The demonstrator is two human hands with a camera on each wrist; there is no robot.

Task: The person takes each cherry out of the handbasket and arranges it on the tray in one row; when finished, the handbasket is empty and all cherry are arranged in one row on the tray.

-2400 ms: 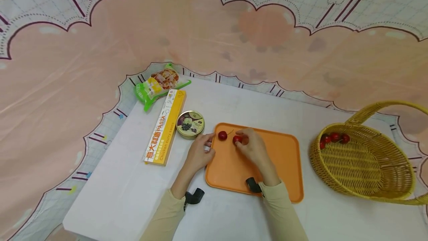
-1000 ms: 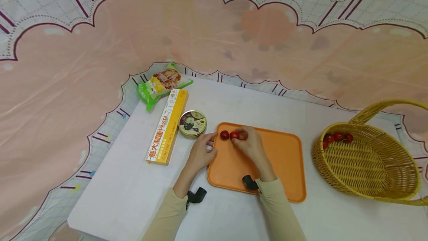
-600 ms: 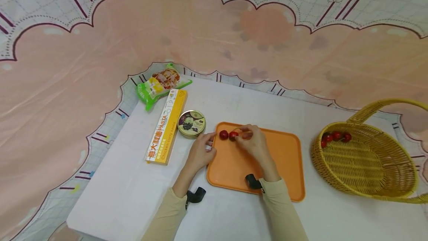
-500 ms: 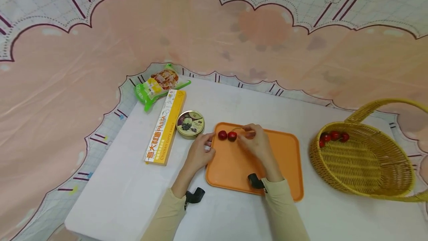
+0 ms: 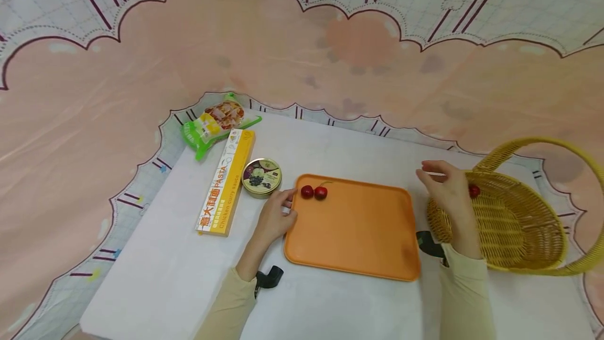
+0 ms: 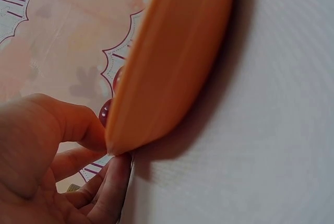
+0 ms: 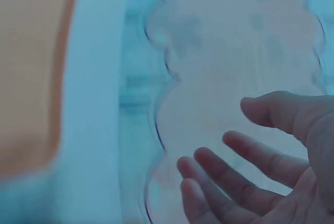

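My left hand (image 5: pixel 274 218) pinches the left edge of the orange tray (image 5: pixel 358 235); in the left wrist view, thumb and fingers meet at the tray's corner (image 6: pixel 151 93). Two cherries lie side by side at the tray's upper left: a dark one (image 5: pixel 307 191) and a redder one (image 5: pixel 321 193) with its stem upward. My right hand (image 5: pixel 448 188) is raised over the near left rim of the wicker basket (image 5: pixel 542 245). Its fingers (image 7: pixel 240 182) are spread and relaxed, holding nothing. One cherry (image 5: pixel 474 191) shows inside the basket; the hand hides that basket side.
Left of the tray are a round tin (image 5: pixel 261 176), a yellow and white pasta box (image 5: pixel 226 182) and a green snack bag (image 5: pixel 214 122). The basket's tall handle (image 5: pixel 538 143) arches up at the right. A patterned curtain (image 5: pixel 283 56) hangs behind the white table (image 5: pixel 155 256).
My right hand set the redder cherry beside the dark one, let go, then moved right to the basket. My left hand stays on the tray edge.
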